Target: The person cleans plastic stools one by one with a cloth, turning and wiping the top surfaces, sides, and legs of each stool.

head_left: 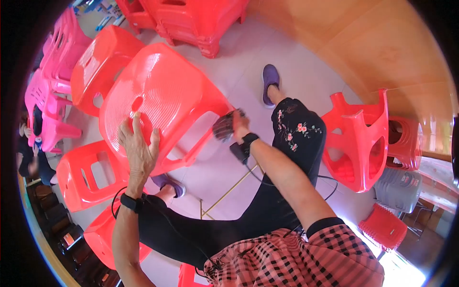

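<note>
A red plastic stool (pixel 174 91) with a ringed seat and a small hole in the top stands tilted in front of me. My left hand (pixel 138 143) rests on its seat, fingers spread, one fingertip near the hole. My right hand (pixel 241 126) is closed on a dark, crumpled, cloth-like wad (pixel 223 126) beside the stool's right-hand side. Its exact kind is blurred. Both wrists wear black bands, and cables run from them.
Red stools (pixel 103 62) stand at the left, with stacked red stools (pixel 191 21) at the top. An overturned red stool (pixel 358 143) lies on the right. Pink chairs (pixel 52 105) and a seated person (pixel 36 160) are at the far left. Thin metal legs (pixel 229 191) show between my knees.
</note>
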The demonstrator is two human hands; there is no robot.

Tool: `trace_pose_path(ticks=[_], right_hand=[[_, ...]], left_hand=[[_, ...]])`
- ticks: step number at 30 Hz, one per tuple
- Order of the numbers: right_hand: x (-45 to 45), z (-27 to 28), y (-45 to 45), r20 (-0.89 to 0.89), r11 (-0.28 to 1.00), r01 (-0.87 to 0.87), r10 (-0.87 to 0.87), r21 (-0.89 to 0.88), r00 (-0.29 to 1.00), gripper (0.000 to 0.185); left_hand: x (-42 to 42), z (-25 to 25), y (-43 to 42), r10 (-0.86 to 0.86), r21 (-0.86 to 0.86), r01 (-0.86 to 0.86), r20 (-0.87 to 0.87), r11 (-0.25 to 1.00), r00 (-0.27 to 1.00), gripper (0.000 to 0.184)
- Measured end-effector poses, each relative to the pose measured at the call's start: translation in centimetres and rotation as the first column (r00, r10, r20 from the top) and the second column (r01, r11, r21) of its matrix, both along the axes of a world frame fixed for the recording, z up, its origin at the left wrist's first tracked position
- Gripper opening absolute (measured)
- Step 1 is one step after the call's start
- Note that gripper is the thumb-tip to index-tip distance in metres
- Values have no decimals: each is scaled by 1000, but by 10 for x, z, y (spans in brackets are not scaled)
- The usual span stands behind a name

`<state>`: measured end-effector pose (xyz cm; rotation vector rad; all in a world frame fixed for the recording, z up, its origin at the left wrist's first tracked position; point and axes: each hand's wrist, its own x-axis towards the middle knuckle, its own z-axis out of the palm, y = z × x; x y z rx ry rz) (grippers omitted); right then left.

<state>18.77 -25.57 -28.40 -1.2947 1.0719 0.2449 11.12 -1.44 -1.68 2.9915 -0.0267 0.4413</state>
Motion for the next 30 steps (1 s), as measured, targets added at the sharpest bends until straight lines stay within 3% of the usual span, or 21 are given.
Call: trace_pose_path(ticks=[2,3,5,6,8,10,12,16,18,19,21,23,25,27,28,30], right_hand=[[39,34,-27,208,965,-67,122,-252,970,45],[53,58,-32,220,967,-55,112,-249,969,45],[73,105,-34,254,842,-352,475,-409,843,57],[77,124,-32,274,849,-343,469,-402,840,57],[80,149,-29,298,593,-660,804,-461,514,57],[86,139,-31,308,543,-700,840,-463,448,58],[77,131,-33,284,471,-694,882,-544,376,44],[42,135,-38,254,459,-840,883,-289,395,30],[24,108,-37,458,508,-859,779,-61,428,28],[14,109,-37,461,513,-857,775,-59,432,28],[-5,112,-38,584,371,-874,650,315,486,31],[-20,115,-38,510,278,-887,738,369,443,33],[-30,114,-35,456,225,-893,796,390,399,31],[-33,108,-27,356,85,-945,913,314,201,31],[-33,97,-24,360,70,-946,914,317,189,31],[-24,75,-25,425,83,-950,880,302,212,32]], left_hand=[[-1,-1,-1,-6,5,6,3,1000,1000,62],[0,-1,-1,0,-10,0,-9,1000,1000,62],[0,0,-1,2,-10,-2,-9,1000,1000,62],[0,-1,0,0,-7,0,-8,1000,1000,62],[-2,-2,3,-7,11,7,4,1000,1000,62],[-1,-4,5,-10,-12,10,-7,1000,1000,61],[-5,0,12,-29,-28,29,-15,999,999,61],[-23,3,39,-115,-71,108,-100,992,988,63],[-34,1,55,-148,-43,143,-147,989,978,63],[-38,3,62,-169,-43,164,-175,985,970,64],[-49,10,72,-197,-2,201,-195,980,961,61],[-54,17,74,-213,42,226,-212,973,954,59],[-58,25,68,-106,-94,83,-264,992,959,54],[-54,25,51,-40,-139,7,-236,990,971,52],[-51,22,39,13,-197,-55,-209,979,978,50],[-50,11,16,-3,-205,-22,-121,978,993,50]])
